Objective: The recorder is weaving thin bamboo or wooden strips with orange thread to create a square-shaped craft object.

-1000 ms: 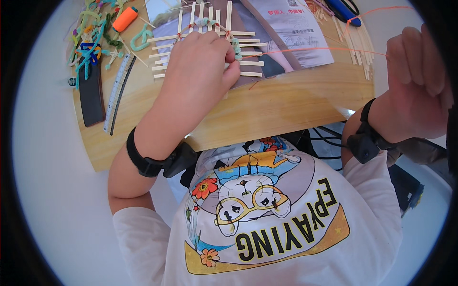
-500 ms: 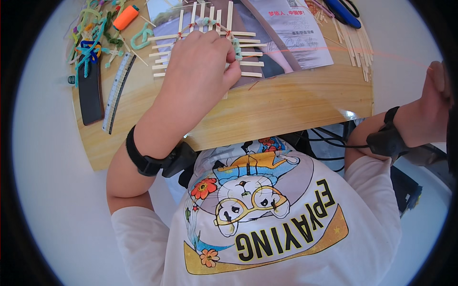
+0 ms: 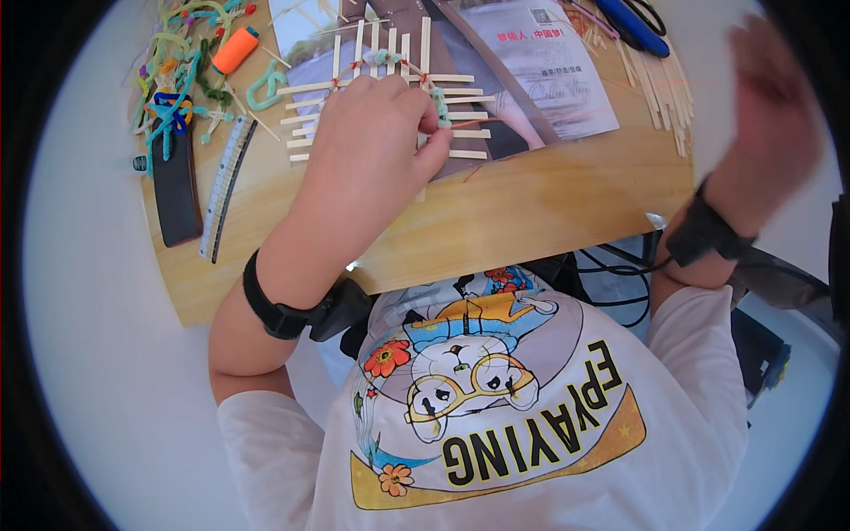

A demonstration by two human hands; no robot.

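My left hand is closed on a lattice of pale wooden sticks, thumb and forefinger pinched at its right side beside a mint-green fuzzy strip. The strip curves over the lattice, and red ties bind some stick crossings. From the pinch a red-orange thread runs to the right and grows too faint to follow. My right hand is raised past the table's right edge. Motion smears its fingers, so I cannot make out their grip. The palm hides the lattice's middle.
Under the lattice lies a printed magazine page. Loose sticks and blue-handled scissors are at the far right. To the left are a ruler, a dark flat case, an orange spool and tangled fuzzy wires.
My right hand has swung up and away from me and is now blurred. The taut thread that showed between the hands has faded. My left hand keeps its pinch; the whole view shifted slightly.
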